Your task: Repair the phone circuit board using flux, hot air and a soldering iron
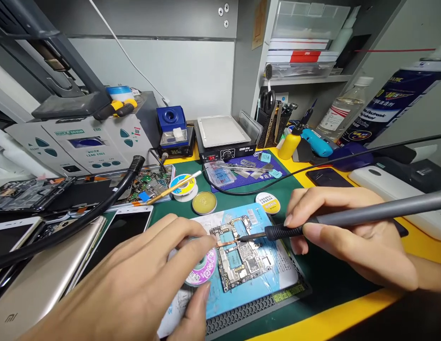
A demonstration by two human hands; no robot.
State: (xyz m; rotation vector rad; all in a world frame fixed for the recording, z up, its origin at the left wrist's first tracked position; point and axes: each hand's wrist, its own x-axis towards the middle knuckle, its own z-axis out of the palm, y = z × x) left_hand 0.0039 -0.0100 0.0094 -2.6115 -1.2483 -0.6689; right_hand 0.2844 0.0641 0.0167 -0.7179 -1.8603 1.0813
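Observation:
My left hand (145, 279) is closed around a pink-labelled spool (206, 272) of copper braid. From the spool a short strip of braid (227, 243) reaches onto a phone circuit board (247, 253). In my right hand (351, 232) is a soldering iron (287, 231) with a black ribbed grip, and its tip meets the braid on the board. The board lies on a blue and white card (216, 303) over a grey mat (298, 290).
An open tin of yellowish paste (204, 202), a solder spool (184, 185) and a brush (170, 189) lie behind the card. Phones (60, 265) are at left, a heating plate (222, 130) at the back. A black cable (334, 161) crosses the desk.

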